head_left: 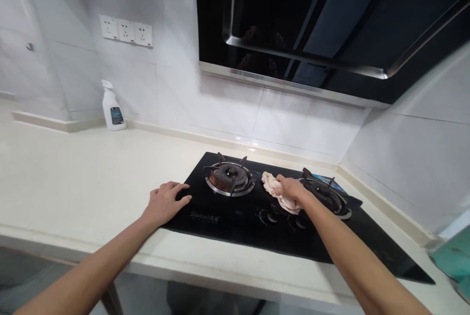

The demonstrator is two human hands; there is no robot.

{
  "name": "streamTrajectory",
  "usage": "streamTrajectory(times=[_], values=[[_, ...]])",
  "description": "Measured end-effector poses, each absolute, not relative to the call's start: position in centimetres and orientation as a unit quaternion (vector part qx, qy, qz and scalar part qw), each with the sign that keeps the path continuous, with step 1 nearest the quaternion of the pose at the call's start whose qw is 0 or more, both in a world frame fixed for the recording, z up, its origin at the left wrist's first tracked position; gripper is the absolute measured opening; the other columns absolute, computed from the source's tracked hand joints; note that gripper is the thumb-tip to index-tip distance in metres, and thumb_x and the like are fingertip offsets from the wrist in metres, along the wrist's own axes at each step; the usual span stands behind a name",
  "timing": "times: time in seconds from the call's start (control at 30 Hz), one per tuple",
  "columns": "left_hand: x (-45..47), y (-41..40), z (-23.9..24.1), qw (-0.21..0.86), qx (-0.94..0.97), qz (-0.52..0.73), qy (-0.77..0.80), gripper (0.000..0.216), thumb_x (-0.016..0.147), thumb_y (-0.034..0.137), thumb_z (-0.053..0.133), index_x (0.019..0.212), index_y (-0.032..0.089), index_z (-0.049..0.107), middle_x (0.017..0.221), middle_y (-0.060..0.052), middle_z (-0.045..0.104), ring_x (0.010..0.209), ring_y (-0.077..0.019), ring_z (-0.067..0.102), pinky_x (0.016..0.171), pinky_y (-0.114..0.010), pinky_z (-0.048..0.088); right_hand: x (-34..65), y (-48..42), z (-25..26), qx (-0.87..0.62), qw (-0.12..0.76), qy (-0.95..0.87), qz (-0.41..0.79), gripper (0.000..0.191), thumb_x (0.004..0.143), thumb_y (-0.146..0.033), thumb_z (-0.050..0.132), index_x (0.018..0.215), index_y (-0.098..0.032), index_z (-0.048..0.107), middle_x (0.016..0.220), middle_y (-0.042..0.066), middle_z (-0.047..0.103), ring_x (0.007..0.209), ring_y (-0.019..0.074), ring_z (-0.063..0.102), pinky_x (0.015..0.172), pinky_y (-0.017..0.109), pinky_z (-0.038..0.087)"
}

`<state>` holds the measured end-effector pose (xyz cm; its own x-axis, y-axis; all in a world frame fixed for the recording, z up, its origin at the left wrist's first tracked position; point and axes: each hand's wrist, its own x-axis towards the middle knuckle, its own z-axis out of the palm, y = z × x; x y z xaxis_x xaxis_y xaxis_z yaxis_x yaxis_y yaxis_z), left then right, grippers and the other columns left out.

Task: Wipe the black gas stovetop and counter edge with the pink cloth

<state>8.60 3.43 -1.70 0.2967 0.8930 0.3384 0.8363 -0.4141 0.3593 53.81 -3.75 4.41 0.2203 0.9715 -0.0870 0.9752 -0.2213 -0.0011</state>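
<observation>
Head view: apparently wiping the cooktop [235, 224], gripping a crumpled cloth [269, 182] in the right hand [291, 190] between the two burners [231, 177], resting the left hand [164, 202], spread and empty, at the cooktop's left edge; next, probably calls for steering around the knobs [272, 217]

Kitchen, black two-burner gas stove [249, 232] in a pale counter [147, 158], dark range hood [312, 16] overhead, white wall [172, 95] behind

Looking along a white wall [172, 100]
Seeing a white spray bottle [108, 102] standing on the pale surface [66, 168]; finding three socket plates [126, 31] side by side above it, a black range hood [323, 21] overhanging at upper right, a hook [30, 47] at far left, a teal item [455, 256] at the right edge.
</observation>
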Motion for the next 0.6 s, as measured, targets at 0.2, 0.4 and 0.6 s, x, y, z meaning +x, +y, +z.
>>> streamTrajectory(times=[0.2,0.4,0.6], values=[[8.3,3.3,-1.4,0.063,0.803,0.259,0.533,0.046,0.090,0.056,0.049,0.123,0.033,0.072,0.130,-0.007,0.068,0.128,-0.0328,0.056,0.109,-0.052,0.037,55.6,-6.3,3.5,0.783,-0.010,0.621,-0.022,0.037,0.100,-0.051,0.056,0.122,-0.023,0.064,0.122,0.009,0.073,0.110,0.0246,0.068,0.083,0.028,0.044],[8.3,3.5,-1.2,0.057,0.805,0.246,0.537,0.049,0.090,0.058,0.047,0.124,0.033,0.072,0.132,-0.007,0.068,0.129,-0.0330,0.057,0.109,-0.051,0.038,58.1,-10.0,2.9,0.818,-0.004,0.575,0.012,0.037,0.106,-0.045,0.045,0.114,-0.016,0.067,0.118,0.013,0.072,0.106,0.0228,0.067,0.094,0.037,0.047],[8.4,3.6,-1.3,0.052,0.806,0.248,0.535,0.051,0.090,0.057,0.045,0.127,0.032,0.071,0.136,-0.007,0.067,0.134,-0.0334,0.054,0.110,-0.051,0.037,58.4,-15.3,2.5,0.837,0.023,0.546,0.016,0.030,0.105,-0.036,0.047,0.115,-0.016,0.067,0.115,0.014,0.072,0.106,0.0238,0.068,0.092,0.036,0.048]])
